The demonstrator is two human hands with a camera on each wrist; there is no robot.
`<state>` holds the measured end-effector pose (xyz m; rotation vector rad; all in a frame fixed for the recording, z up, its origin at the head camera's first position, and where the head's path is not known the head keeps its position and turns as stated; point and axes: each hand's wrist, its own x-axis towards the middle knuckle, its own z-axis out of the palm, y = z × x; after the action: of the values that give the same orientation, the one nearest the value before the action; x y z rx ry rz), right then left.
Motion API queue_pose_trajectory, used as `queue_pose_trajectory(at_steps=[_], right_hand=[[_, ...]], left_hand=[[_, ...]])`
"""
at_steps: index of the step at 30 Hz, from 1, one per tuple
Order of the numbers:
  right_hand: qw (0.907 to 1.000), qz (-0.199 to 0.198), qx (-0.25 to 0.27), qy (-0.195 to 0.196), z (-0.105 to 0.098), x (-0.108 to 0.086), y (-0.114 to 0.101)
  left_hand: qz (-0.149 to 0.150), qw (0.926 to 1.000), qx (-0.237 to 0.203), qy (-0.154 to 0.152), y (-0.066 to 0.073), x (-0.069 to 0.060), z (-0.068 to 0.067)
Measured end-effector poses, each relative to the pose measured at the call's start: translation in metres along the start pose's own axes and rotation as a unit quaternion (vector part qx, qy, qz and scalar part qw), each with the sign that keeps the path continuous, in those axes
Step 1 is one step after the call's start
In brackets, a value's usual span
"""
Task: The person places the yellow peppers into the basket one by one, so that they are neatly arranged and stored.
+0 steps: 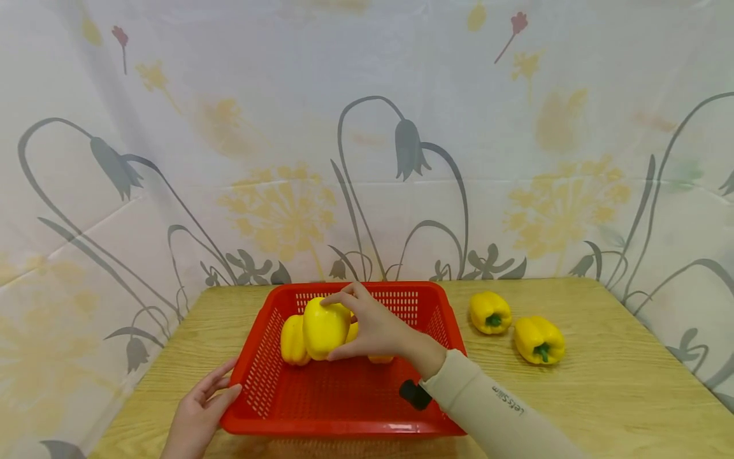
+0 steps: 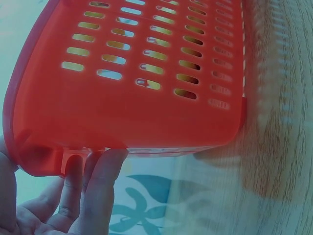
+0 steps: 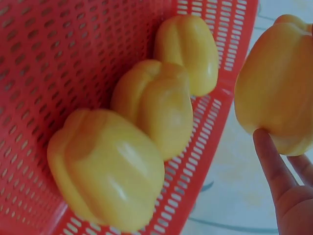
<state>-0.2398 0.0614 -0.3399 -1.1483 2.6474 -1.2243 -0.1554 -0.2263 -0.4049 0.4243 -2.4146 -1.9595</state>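
A yellow bell pepper (image 1: 327, 328) is held between the thumb and fingers of my right hand (image 1: 373, 325), above the red plastic basket (image 1: 344, 427). In the right wrist view the same bell pepper (image 3: 279, 88) shows at the right, partly cut off by the frame. Three more yellow peppers lie in the basket; in that view they form a row, with one pepper (image 3: 112, 171) nearest the camera. My left hand (image 1: 201, 408) grips the basket's left rim near its front corner. The left wrist view shows the fingers (image 2: 100, 191) tucked under that rim.
Two yellow bell peppers, one farther back (image 1: 490, 311) and one nearer (image 1: 539, 340), lie on the wooden table (image 1: 619, 395) right of the basket. Behind the table hangs a flower-patterned cloth (image 1: 367, 210). A small black object (image 1: 415, 394) shows by the right wrist.
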Motion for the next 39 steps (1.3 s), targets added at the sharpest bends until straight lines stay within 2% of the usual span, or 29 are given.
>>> queue_pose_trajectory(at_steps=[5,11,20,29,34,39], right_hand=[[0.9995,0.001,0.028,-0.017,0.012,0.007,-0.002],[0.9982,0.007,0.036,-0.047,0.024,0.015,-0.007],[0.9931,0.021,-0.038,-0.109,0.042,0.020,-0.004],[0.9737,0.036,-0.103,-0.200,0.053,0.023,-0.001],[0.9673,0.058,-0.102,-0.225,0.057,0.023,0.001],[0.9670,0.047,-0.096,-0.231,0.057,0.024,0.004]], left_hand=[[0.000,1.0000,0.001,-0.002,0.000,0.000,-0.001],[-0.001,1.0000,0.004,-0.002,0.001,-0.001,-0.001],[0.000,1.0000,0.008,-0.002,0.000,0.000,0.000],[0.001,1.0000,0.000,-0.003,0.000,-0.001,-0.001],[0.003,1.0000,-0.004,-0.003,-0.001,-0.001,-0.001],[0.008,0.9999,-0.007,0.000,0.000,-0.002,0.000]])
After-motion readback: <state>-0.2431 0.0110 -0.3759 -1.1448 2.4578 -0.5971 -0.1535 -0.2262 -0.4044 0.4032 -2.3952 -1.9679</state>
